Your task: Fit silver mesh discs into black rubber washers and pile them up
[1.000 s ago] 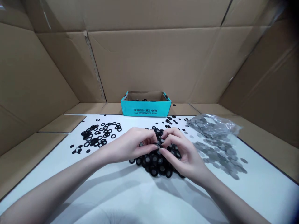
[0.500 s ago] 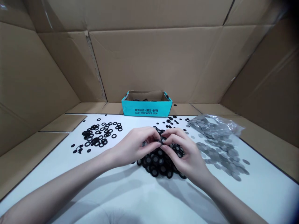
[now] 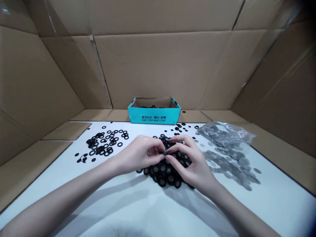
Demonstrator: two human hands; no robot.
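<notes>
Hands: two, both bare, brought together above the heap. The left hand has thumb and forefinger closed on one small dark piece; the right hand pinches the same piece at its other edge, thumb and one finger nearly meeting, another finger raised clear. Detail of the piece is too small to tell.

Directly below: one heap of black rings with grey centres, dozens, overlapping and not countable. To the left: one scatter of open black rings, several dozen, with about five small dark pieces near its lower edge. To the right: one spread of grey discs, many overlapping, and one clear bag with more inside. Behind: one teal box holding black pieces, number hidden. All groups except the box's contents lie on one white table
</notes>
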